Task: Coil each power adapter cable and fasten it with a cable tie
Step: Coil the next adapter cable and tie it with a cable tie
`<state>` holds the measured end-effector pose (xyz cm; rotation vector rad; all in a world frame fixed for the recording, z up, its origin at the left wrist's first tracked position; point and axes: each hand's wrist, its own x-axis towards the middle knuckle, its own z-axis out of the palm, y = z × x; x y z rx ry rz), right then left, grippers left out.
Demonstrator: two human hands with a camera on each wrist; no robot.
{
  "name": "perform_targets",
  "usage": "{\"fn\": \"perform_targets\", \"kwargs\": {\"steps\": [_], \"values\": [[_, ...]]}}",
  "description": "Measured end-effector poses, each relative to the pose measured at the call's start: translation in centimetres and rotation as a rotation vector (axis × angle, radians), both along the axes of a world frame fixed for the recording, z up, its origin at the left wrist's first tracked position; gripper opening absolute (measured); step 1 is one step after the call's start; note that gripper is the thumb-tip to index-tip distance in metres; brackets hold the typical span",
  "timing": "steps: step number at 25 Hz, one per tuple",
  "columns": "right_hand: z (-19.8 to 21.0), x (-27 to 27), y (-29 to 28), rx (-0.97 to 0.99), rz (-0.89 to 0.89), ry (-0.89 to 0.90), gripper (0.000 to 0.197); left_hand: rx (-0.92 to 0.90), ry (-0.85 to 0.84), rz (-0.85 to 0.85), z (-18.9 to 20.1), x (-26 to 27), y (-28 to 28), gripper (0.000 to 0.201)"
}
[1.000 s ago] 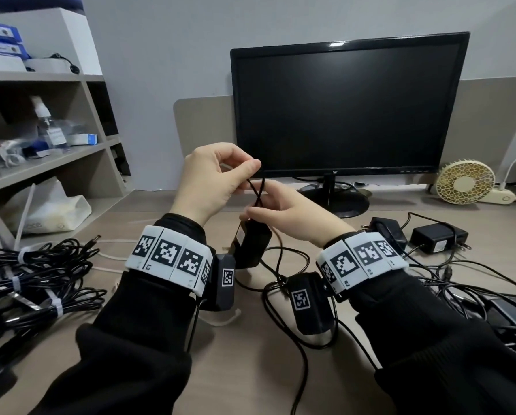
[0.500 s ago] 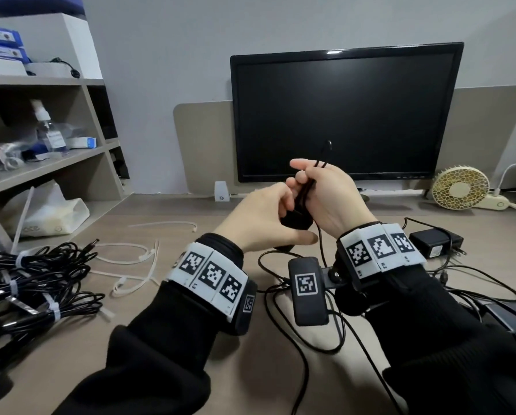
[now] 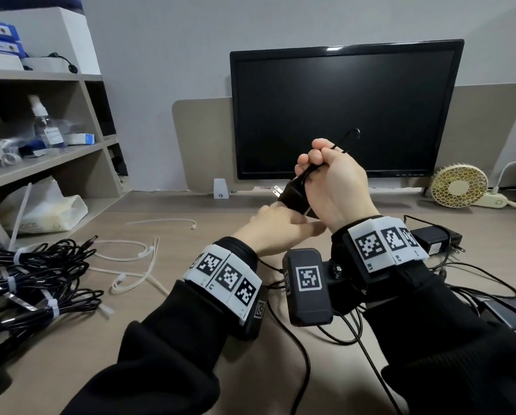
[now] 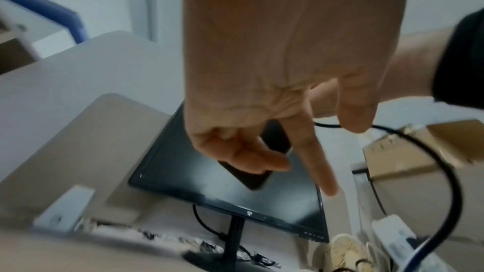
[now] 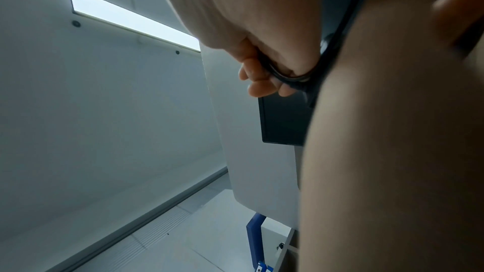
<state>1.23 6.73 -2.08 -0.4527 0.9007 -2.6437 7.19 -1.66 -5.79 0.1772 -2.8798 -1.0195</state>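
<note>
My right hand [image 3: 334, 187] is raised in front of the monitor. It grips a black power adapter [image 3: 292, 194] together with folded turns of its thin black cable [image 3: 351, 137], and one loop sticks up above the fist. The adapter's prongs point left. In the right wrist view the fingers [image 5: 261, 84] curl over the cable [image 5: 288, 79]. My left hand [image 3: 277, 229] sits just under the adapter. In the left wrist view its curled fingers [image 4: 243, 156] hold the adapter's lower end [image 4: 251, 175], the index finger is straight, and the cable [image 4: 450, 173] arcs away to the right.
Tied cable bundles [image 3: 26, 280] lie at the desk's left, with loose white cable ties [image 3: 131, 256] beside them. More adapters [image 3: 430, 241] and tangled cables lie at the right. A monitor [image 3: 340, 109], a small fan [image 3: 457, 185] and shelves [image 3: 41, 157] stand behind.
The adapter no longer hangs from the cable: my right hand took it with the folded cable and lifted it to the right. My left hand dropped below the adapter.
</note>
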Motion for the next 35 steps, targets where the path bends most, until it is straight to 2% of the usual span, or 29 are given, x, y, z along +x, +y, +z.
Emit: {"fn": "perform_targets", "kwargs": {"steps": [2, 3, 6, 9, 11, 13, 14, 17, 21, 25, 27, 29, 31, 33, 35], "values": [[0.1, 0.1, -0.1, -0.035, 0.021, 0.008, 0.029, 0.354, -0.014, -0.129, 0.2, 0.5, -0.1, 0.022], [0.1, 0.2, -0.1, -0.043, 0.041, 0.013, 0.029, 0.489, -0.042, -0.177, 0.0, 0.6, -0.3, 0.021], [0.4, 0.3, 0.0, -0.070, 0.088, -0.015, 0.029, 0.765, -0.071, -0.300, 0.0, 1.1, -1.2, 0.023], [0.7, -0.1, 0.2, -0.103, 0.080, -0.045, 0.028, 0.940, -0.072, -0.269, 1.0, 1.6, -2.3, 0.027], [0.8, -0.3, 0.4, -0.126, 0.077, -0.059, 0.027, 0.904, -0.066, -0.289, 0.9, 1.3, -2.2, 0.013], [0.8, -0.3, 0.4, -0.152, 0.088, -0.076, 0.027, 0.890, -0.082, -0.360, 0.4, 1.0, -1.4, 0.034], [0.8, -0.2, 0.4, -0.165, 0.096, -0.084, 0.027, 0.901, -0.079, -0.412, 0.3, 1.0, -0.7, 0.033], [0.8, -0.2, 0.5, -0.184, 0.094, -0.103, 0.026, 0.908, -0.074, -0.463, 0.7, 1.5, 0.1, 0.016], [1.2, -1.2, 1.7, -0.192, 0.017, -0.146, 0.025, 0.713, -0.028, -0.240, 1.7, 2.5, -1.9, 0.011], [1.4, -2.0, 2.8, -0.144, -0.089, -0.123, 0.031, 0.402, 0.033, -0.052, 3.1, 4.2, -4.8, 0.011], [1.5, -1.8, 2.7, -0.034, -0.088, -0.053, 0.033, 0.378, 0.134, 0.010, 3.8, 4.9, -5.5, 0.013], [1.3, -1.2, 2.2, 0.178, -0.070, 0.043, 0.033, 0.317, 0.342, 0.127, 4.4, 5.0, -5.9, 0.013], [0.9, -0.2, 1.4, 0.499, -0.084, 0.247, 0.033, 0.267, 0.527, 0.202, 4.8, 4.8, -6.0, 0.013], [0.7, 1.1, 0.3, 0.831, -0.105, 0.532, 0.031, 0.230, 0.609, 0.216, 5.0, 4.9, -5.7, 0.013], [0.4, 2.2, -0.7, 0.999, -0.056, 0.690, 0.022, 0.220, 0.648, 0.226, 5.0, 5.0, -5.3, 0.011]]}}
